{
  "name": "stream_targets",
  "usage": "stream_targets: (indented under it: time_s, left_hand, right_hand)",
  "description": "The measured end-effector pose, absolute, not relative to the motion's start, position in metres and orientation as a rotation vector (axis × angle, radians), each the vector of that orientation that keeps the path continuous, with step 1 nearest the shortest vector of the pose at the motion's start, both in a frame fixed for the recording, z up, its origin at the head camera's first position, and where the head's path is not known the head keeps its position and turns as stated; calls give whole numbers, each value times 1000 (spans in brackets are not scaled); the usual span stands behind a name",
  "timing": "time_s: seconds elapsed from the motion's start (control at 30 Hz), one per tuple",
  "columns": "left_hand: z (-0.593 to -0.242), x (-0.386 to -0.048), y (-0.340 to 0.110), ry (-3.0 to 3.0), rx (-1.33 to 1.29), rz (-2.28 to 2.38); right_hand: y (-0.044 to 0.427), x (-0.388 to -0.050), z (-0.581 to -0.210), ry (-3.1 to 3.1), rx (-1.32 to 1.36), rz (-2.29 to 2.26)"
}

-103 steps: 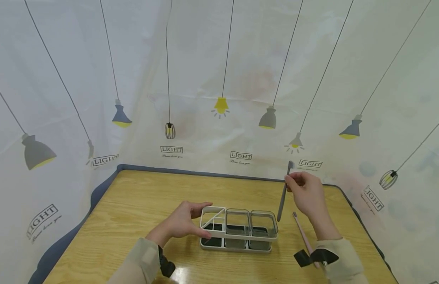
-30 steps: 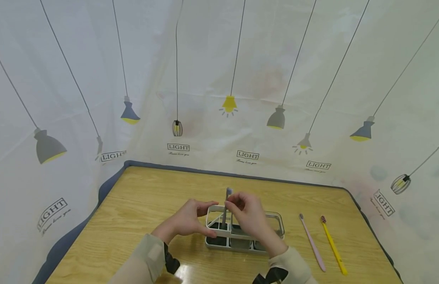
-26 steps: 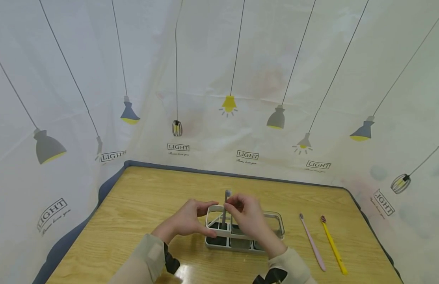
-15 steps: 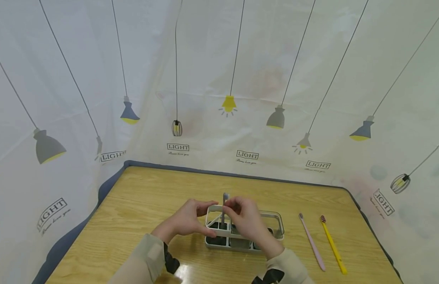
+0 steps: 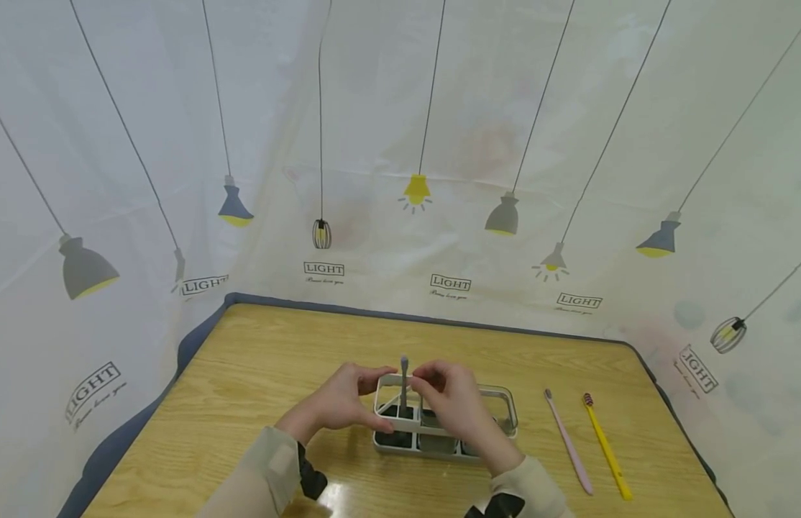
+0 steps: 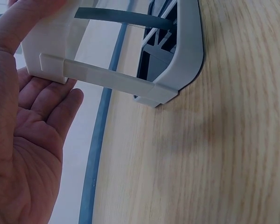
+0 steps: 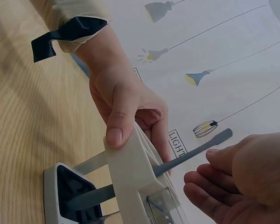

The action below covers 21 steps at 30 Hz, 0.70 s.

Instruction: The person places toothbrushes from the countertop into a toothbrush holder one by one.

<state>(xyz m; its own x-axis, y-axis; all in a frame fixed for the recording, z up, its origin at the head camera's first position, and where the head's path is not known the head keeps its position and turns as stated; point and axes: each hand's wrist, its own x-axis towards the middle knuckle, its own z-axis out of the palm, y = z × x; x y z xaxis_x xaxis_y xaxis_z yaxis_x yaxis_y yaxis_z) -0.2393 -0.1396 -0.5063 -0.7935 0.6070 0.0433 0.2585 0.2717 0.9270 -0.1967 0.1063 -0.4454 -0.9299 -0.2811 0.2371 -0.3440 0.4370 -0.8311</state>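
Left hand [image 5: 339, 399]: lower centre of the frame, thumb in front and fingers behind, gripping the left end of a white two-tier holder [image 5: 405, 424]. Right hand [image 5: 454, 399]: just beside it, thumb and fingers loosely bent and parted, holding nothing firmly, tips next to a grey toothbrush [image 5: 403, 385]; whether they touch it I cannot tell. Said toothbrush: upright in the holder's left compartment, upper end standing above the rim, lower part down at the dark base [image 7: 72, 181]. Pink toothbrush [image 5: 569, 444] and yellow toothbrush [image 5: 607, 449], one of each: lying side by side, not touching, lower right of the frame, on a wood-grain table [image 5: 277, 352]. Backdrop: pale sheet [image 5: 368, 93] printed with hanging lamps, across the upper frame.
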Motion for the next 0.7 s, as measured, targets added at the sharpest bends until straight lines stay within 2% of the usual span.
stream_targets:
  time_s: [0.33,0.7]
  left_hand:
    - [-507,-239,-139,2267,758,1502]
    - [-509,-240,-139,2285,736,1499]
  right_hand:
    - [120,-195,-439,-2559,477,1562]
    - [160,-207,-432,-2573,359,1527]
